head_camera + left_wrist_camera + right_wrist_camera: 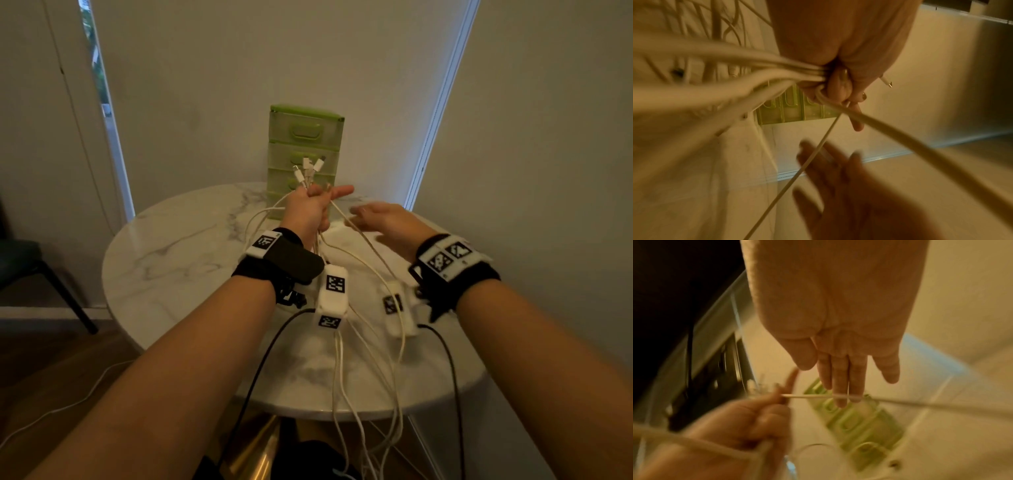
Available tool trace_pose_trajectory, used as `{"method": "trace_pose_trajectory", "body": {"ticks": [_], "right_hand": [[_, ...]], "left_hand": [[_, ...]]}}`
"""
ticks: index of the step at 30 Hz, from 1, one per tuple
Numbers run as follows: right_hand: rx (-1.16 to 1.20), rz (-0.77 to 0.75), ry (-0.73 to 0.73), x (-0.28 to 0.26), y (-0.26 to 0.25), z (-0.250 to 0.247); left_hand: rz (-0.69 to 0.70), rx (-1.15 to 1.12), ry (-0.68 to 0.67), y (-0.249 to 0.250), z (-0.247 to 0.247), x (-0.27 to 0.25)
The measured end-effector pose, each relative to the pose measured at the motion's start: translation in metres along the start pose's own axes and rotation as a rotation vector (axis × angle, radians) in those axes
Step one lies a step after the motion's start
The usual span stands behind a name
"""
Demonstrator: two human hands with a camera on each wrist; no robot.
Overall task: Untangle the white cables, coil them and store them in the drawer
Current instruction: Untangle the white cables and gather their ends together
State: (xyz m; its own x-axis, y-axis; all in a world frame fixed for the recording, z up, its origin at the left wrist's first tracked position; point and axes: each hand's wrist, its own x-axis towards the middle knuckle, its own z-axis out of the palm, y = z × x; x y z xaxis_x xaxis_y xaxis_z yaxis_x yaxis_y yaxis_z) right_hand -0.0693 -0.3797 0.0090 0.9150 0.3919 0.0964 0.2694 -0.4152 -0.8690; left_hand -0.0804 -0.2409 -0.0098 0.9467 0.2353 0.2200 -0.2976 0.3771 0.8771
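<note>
Untangling step: left hand (310, 209) fist-grips the bundle of thin white cables (346, 253), plugs up. Right hand (383, 219) flat, fingers straight, empty — next, likely isolate one strand.

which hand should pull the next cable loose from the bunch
Right. The left hand grips the white cables bunch, while the right hand is open, fingers against one strand.

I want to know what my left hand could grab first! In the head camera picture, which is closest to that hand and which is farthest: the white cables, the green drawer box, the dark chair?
1. white cables: gripped in the left hand, plugs sticking up.
2. green drawer box: just behind the hand, at the table's back.
3. dark chair: far off left, on the floor.
</note>
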Motion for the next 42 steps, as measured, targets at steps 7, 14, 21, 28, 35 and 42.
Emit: {"method": "trace_pose_trajectory", "body": {"ticks": [7, 14, 21, 28, 35, 42], "right_hand": [[0.01, -0.161, 0.002, 0.009, -0.009, 0.023], [-0.279, 0.022, 0.043, -0.001, 0.037, 0.002], [-0.617, 0.176, 0.001, -0.006, 0.047, -0.016], [0.1, -0.174, 0.095, 0.001, -0.002, 0.03], [-0.184, -0.148, 0.219, 0.006, 0.036, 0.0], [-0.358, 0.268, 0.26, 0.002, 0.053, -0.016]], "left_hand": [[0.027, 0.064, -0.028, 0.006, -0.012, -0.003], [0.061, -0.025, 0.094, 0.02, -0.025, 0.01], [0.012, 0.064, 0.05, 0.016, -0.031, 0.013], [-0.019, 0.161, -0.147, 0.008, -0.013, 0.004], [0.041, 0.008, 0.028, 0.02, -0.049, 0.01], [0.026, 0.091, 0.069, 0.005, -0.049, 0.016]]}}
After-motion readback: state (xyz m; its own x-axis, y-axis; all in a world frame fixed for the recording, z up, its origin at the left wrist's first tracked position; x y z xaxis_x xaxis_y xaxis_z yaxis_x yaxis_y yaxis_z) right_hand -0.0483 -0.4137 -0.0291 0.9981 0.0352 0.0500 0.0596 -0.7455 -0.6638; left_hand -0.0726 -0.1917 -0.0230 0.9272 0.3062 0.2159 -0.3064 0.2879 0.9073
